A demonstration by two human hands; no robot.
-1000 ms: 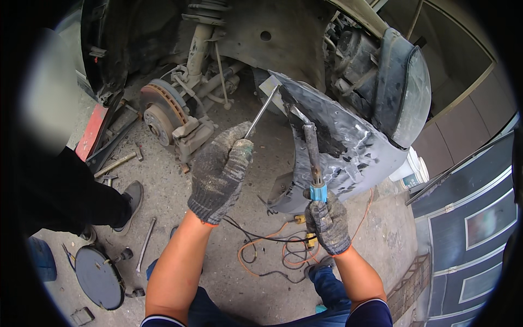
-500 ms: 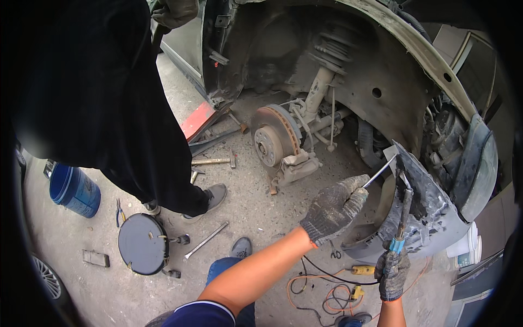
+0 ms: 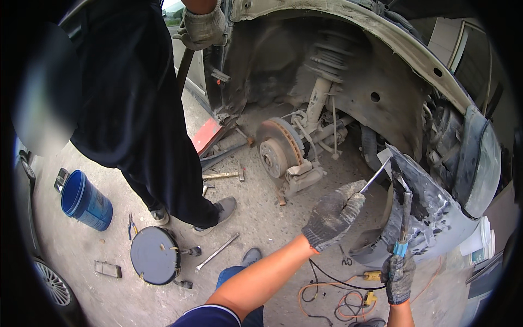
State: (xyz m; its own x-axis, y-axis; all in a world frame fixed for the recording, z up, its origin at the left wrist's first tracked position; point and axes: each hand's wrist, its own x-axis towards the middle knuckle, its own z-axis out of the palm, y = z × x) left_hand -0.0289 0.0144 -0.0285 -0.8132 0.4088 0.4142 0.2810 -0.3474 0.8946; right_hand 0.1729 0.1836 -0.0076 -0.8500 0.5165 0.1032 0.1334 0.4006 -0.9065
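My left hand (image 3: pixel 333 217), in a dark knit glove, is closed around a screwdriver (image 3: pixel 375 177); its handle is hidden in the fist. The thin shaft reaches the upper edge of a grey bumper (image 3: pixel 436 223), beside a small pale flat piece (image 3: pixel 385 156). My right hand (image 3: pixel 399 275), gloved too, grips the blue handle of a soldering iron (image 3: pixel 406 218) with a long metal barrel. Its bent tip is at the bumper's dark, scuffed patch. A black cord runs left from that hand.
A co-worker in black trousers (image 3: pixel 147 125) stands at left, a gloved hand (image 3: pixel 202 27) on a dark bar. The open wheel arch shows a brake disc (image 3: pixel 278 147). Around lie a blue bucket (image 3: pixel 87 200), round stool (image 3: pixel 154 255), hammer (image 3: pixel 224 175), metal bar (image 3: pixel 218 250) and orange cord (image 3: pixel 301 297).
The view has shifted, so most things sit slightly right and lower. The co-worker's gloved hand shows more fully. Both my hands keep their tools at the bumper.
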